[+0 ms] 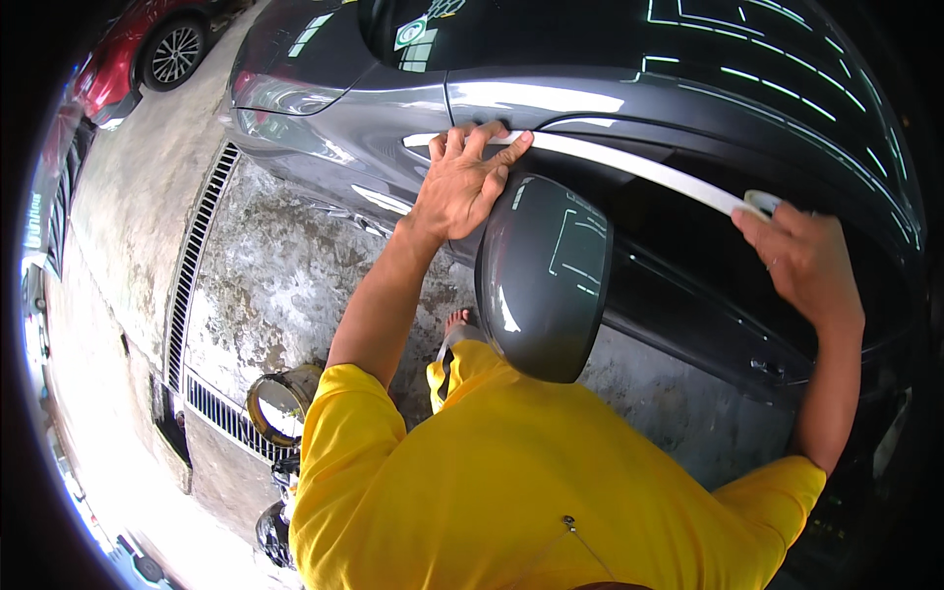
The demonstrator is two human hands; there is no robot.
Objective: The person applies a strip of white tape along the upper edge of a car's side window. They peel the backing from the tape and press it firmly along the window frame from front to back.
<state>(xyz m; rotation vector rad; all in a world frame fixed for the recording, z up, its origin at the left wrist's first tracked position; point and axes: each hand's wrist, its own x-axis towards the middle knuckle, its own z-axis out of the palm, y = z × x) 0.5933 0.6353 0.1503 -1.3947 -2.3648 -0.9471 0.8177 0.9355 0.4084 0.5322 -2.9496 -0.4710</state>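
Pressing with the fingertips of your left hand, you hold the white tape strip against the grey car, near the strip's free end and just beyond the side mirror; that hand is spread wide, its fingers fanned and bent over the strip, nothing enclosed in the palm; your right hand is narrowed, thumb and fingers gripping the roll from which the strip runs; the free end lies toward the car's front end, and from your left hand the strip stretches in one gentle arc across the upper edge of the side window to the roll; whether its middle stretch touches the car, I cannot tell; the side mirror juts out toward your yellow shirt; the windscreen bears a green-and-white sticker in its front corner; on the concrete floor, a drain grate runs out from the car's front end, with a round container near the grate's corner; a red car stands beyond.
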